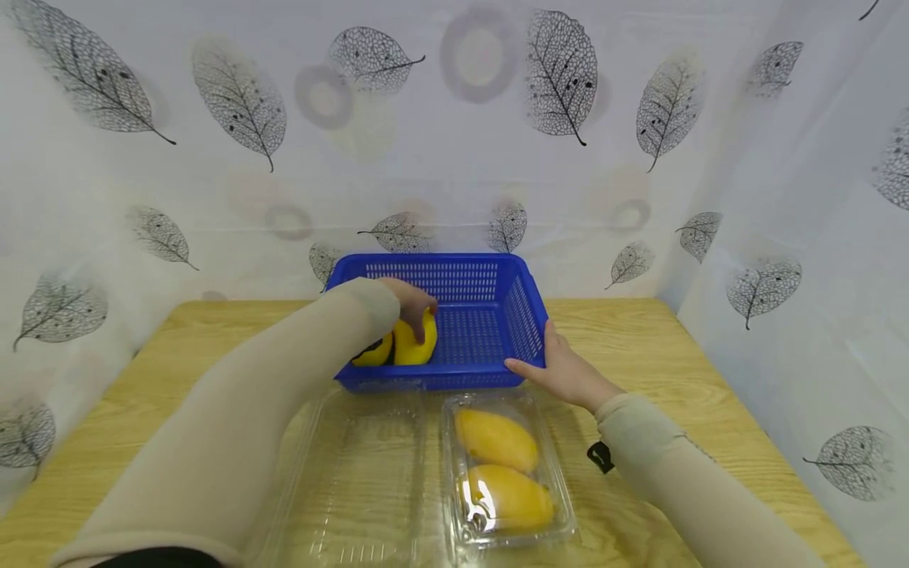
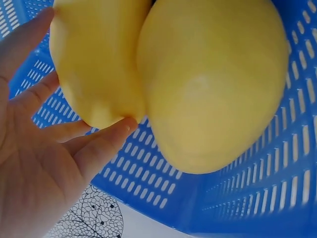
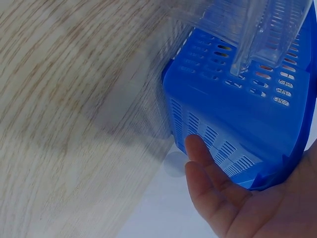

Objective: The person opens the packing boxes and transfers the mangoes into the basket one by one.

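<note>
Head view, blue basket: it stands at the middle of the table's far edge; the table (image 1: 717,402) is wood-grained, and the blue basket (image 1: 454,371) is of slotted plastic.
Head view, left hand: the left hand (image 1: 413,302) reaches into the basket's left half and grips the held mango (image 1: 412,352) from above, close to the front wall.
Head view, second mango: the second mango (image 1: 374,355) lies just left of it, toward the basket's front-left corner, partly behind the left sleeve (image 1: 234,418).
Head view, right hand: the right hand (image 1: 568,372) pinches the basket's front-right corner, thumb along the front rim, fingers at the right side.
Head view, plastic: a clear tray (image 1: 369,473) lies before the basket toward the table's near edge; right of it, a clear box (image 1: 567,521) holds a rear mango (image 1: 497,439) and a front mango (image 1: 511,501).
Left wrist view, fingers: spaced apart, tips on the held mango's side; both mangoes touch.
Right wrist view, fingers: two extend beside the basket's outer wall; whether their tips press it, one cannot tell.
</note>
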Demonstrator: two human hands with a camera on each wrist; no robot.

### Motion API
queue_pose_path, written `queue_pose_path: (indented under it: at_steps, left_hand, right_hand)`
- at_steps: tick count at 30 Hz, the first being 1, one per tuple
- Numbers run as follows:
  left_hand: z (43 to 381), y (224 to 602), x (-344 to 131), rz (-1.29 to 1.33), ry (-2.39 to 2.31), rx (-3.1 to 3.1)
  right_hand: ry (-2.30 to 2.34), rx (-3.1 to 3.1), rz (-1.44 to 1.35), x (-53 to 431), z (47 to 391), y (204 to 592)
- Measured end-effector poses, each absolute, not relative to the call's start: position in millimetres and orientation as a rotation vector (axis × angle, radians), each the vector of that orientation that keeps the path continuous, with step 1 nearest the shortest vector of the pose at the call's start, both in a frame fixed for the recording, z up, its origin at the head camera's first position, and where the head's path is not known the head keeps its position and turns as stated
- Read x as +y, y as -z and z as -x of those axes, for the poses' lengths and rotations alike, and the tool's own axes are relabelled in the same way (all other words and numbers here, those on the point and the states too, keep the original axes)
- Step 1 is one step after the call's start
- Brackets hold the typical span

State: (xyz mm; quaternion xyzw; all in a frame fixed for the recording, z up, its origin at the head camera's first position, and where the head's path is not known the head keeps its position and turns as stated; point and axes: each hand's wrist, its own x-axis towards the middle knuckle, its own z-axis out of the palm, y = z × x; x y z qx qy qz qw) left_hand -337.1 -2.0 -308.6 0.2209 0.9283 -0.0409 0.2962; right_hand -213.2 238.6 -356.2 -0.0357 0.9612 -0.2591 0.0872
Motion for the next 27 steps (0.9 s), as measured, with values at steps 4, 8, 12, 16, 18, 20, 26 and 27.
queue_pose_path:
  at_steps: [4, 8, 12, 16, 18, 20, 26, 27]
  left_hand:
    - [342, 315, -3, -0.638, 0.117, 2.464]
    - [343, 317, -4, -0.629, 0.144, 2.471]
    - [340, 314, -5, -0.594, 0.184, 2.486]
    - [336, 304, -4, -0.656, 0.173, 2.524]
    - [333, 298, -3, -0.734, 0.129, 2.557]
    - [328, 291, -3, -0.83, 0.065, 2.603]
    - [296, 274, -11, -1.1, -0.251, 2.793]
    - [289, 272, -14, -1.131, -0.336, 2.824]
  right_hand:
    - [0.752, 2.857, 0.099, 238, 214, 356]
    - [0.757, 2.852, 0.1, 238, 214, 357]
    - [0.774, 2.839, 0.103, 238, 213, 357]
    - [0.769, 2.835, 0.098, 239, 212, 357]
    - [0.763, 2.839, 0.096, 240, 212, 356]
    - [0.754, 2.849, 0.101, 240, 212, 356]
    - [0.762, 2.855, 0.111, 240, 214, 357]
    - [0.762, 2.857, 0.115, 240, 214, 358]
